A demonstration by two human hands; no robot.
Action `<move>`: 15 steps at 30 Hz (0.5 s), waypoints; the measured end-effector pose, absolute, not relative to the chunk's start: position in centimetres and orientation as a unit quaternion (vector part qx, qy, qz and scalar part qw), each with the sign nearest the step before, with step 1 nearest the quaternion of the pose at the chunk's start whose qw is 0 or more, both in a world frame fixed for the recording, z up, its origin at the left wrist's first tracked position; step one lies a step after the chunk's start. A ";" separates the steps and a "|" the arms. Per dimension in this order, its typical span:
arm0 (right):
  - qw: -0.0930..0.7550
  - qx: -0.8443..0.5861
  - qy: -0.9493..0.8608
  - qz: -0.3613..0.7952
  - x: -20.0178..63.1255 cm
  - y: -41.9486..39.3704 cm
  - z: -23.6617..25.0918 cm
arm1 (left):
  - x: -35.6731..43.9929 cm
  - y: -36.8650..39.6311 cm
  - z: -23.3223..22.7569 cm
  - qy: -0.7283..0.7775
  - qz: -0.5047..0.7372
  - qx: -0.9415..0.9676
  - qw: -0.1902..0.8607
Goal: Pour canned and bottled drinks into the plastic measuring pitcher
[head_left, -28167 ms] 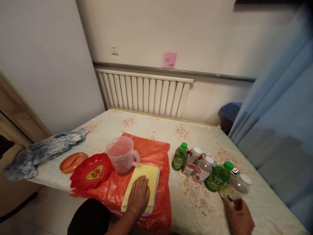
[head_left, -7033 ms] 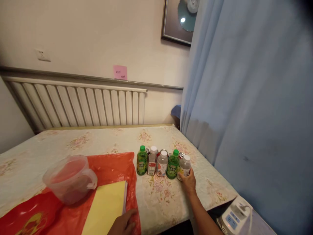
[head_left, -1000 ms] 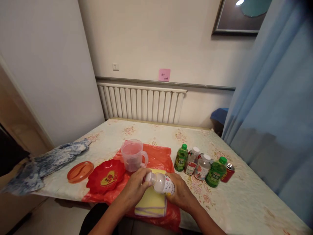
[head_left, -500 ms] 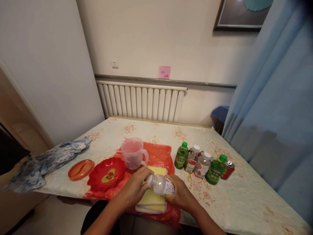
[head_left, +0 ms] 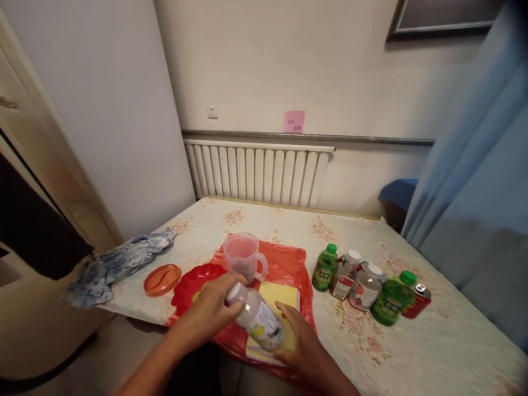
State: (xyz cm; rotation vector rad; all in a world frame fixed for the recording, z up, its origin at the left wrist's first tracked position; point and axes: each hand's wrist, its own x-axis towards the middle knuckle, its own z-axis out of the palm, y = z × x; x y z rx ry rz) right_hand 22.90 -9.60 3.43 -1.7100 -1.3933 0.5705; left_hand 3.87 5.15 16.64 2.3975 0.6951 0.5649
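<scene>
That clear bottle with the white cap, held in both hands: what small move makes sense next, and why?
Probably twist the white cap off. The left hand grips it, the right hand steadies the clear bottle, which is tilted and capped, near the plastic measuring jug.

Between your hands you held a clear bottle (head_left: 258, 319) with a white cap and a white label marked in dark, red and yellow. Under them lay a yellow pad (head_left: 277, 300) on an orange-red plastic bag (head_left: 289, 264). Just beyond your left hand (head_left: 210, 311) stood a pink-tinted translucent jug (head_left: 244, 257) and a glossy red dish (head_left: 190, 280). The tablecloth (head_left: 371, 352) was cream with pink flowers.
</scene>
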 end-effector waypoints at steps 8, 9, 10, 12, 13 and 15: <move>0.414 -0.716 -0.508 0.241 23.7 -11.2 -3.3 | -0.5 16.5 22.0 0.409 0.227 0.884 0.015; 0.413 -0.716 -0.505 0.247 24.0 -11.3 -3.9 | -0.1 18.0 21.9 0.424 0.213 0.880 -0.003; 0.407 -0.716 -0.505 0.259 24.4 -11.4 -4.3 | 0.5 19.4 21.7 0.433 0.208 0.877 -0.010; 0.391 -0.716 -0.504 0.282 25.2 -11.4 -4.7 | 1.9 22.0 21.0 0.452 0.198 0.870 -0.014; 0.385 -0.713 -0.507 0.292 25.6 -11.4 -4.7 | 2.6 23.2 20.4 0.462 0.190 0.866 -0.013; 0.385 -0.704 -0.514 0.303 26.2 -11.6 -4.6 | 4.0 25.3 19.2 0.477 0.170 0.862 -0.009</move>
